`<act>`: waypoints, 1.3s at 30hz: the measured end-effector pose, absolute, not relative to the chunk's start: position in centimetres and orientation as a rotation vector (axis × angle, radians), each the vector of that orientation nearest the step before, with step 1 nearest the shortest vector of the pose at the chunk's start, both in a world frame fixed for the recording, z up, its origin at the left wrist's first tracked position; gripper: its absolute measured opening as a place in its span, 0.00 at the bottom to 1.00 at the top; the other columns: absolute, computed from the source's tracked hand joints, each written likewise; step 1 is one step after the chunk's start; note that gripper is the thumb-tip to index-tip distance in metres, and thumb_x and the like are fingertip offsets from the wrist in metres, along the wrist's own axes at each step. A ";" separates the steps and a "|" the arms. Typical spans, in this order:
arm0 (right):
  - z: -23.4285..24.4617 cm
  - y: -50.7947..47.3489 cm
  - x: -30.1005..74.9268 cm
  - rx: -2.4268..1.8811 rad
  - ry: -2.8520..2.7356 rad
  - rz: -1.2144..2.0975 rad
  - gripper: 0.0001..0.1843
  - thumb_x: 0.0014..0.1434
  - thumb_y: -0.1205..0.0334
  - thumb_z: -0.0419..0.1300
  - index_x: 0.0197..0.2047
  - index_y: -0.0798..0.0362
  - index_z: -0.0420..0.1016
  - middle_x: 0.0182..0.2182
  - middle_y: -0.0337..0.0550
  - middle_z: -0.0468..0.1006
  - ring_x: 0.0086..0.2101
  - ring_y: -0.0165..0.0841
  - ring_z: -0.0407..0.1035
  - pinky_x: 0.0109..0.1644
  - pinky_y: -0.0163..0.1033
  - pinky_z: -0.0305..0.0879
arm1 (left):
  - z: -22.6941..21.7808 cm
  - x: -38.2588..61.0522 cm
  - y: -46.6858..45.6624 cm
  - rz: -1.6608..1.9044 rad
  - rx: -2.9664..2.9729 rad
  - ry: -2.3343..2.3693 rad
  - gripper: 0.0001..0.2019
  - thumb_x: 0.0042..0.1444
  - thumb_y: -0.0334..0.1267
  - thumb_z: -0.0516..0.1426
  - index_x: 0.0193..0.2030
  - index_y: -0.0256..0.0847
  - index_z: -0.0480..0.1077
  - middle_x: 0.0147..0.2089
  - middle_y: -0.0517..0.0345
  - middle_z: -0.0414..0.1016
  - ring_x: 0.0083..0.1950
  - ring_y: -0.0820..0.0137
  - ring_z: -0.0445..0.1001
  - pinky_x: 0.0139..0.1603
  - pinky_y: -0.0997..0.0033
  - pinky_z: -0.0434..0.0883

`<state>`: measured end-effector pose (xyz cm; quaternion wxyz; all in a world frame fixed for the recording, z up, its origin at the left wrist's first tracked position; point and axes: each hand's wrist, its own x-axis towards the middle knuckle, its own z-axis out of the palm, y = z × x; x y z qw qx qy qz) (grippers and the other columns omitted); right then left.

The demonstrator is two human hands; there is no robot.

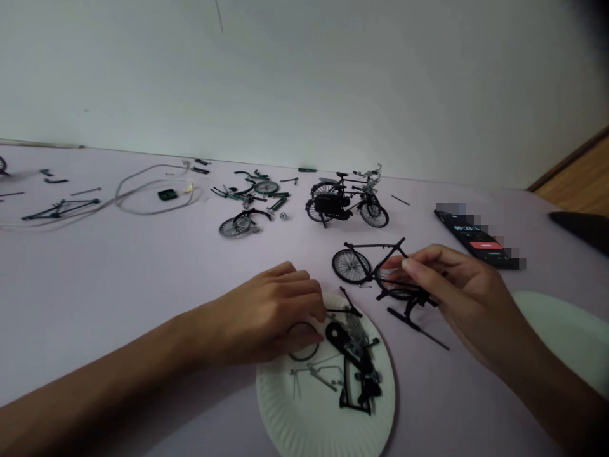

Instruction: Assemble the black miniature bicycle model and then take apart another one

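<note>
My left hand reaches into a white paper plate holding several small black and silver bicycle parts; its fingers are curled and pinch a thin black piece at the plate's top edge. My right hand grips a partly built black model bicycle, fingers closed around the frame near its rear wheel; the other wheel rests on the table. A finished black model bicycle stands upright farther back.
Green bicycle parts and wheels lie scattered at the back centre. A grey cable and a green frame are at the left. A phone with a lit screen lies right. Another white plate sits at the right edge.
</note>
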<state>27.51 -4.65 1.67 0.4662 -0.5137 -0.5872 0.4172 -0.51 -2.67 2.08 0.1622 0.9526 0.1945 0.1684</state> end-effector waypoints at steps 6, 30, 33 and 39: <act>1.6 -4.5 27.5 -1.284 -1.461 0.978 0.08 0.60 0.52 0.65 0.36 0.47 0.77 0.43 0.44 0.83 0.44 0.39 0.78 0.51 0.44 0.74 | 2.6 -0.5 -2.9 0.386 2.787 0.471 0.05 0.66 0.30 0.54 0.43 0.40 0.71 0.39 0.54 0.77 0.41 0.67 0.72 0.48 0.64 0.65; 2.4 -4.6 26.8 -1.382 -1.580 0.794 0.08 0.61 0.56 0.64 0.31 0.49 0.75 0.28 0.37 0.81 0.27 0.29 0.76 0.32 0.31 0.74 | 2.7 -0.9 -2.8 0.483 2.644 0.568 0.21 0.58 0.12 0.48 0.51 0.36 0.66 0.52 0.50 0.70 0.52 0.67 0.68 0.52 0.69 0.67; 2.0 -4.6 26.8 -1.362 -1.630 0.755 0.07 0.61 0.56 0.64 0.33 0.48 0.75 0.29 0.37 0.81 0.29 0.29 0.76 0.33 0.31 0.74 | 2.8 -0.9 -2.8 0.493 2.635 0.564 0.21 0.57 0.12 0.49 0.52 0.36 0.66 0.52 0.51 0.70 0.52 0.68 0.69 0.52 0.70 0.68; 1.6 -4.7 26.7 -1.361 -1.727 0.640 0.06 0.62 0.56 0.63 0.34 0.48 0.74 0.29 0.36 0.79 0.30 0.30 0.75 0.35 0.33 0.75 | 2.8 -0.9 -3.0 0.505 2.635 0.564 0.22 0.59 0.13 0.50 0.55 0.37 0.65 0.54 0.51 0.70 0.53 0.69 0.70 0.52 0.70 0.69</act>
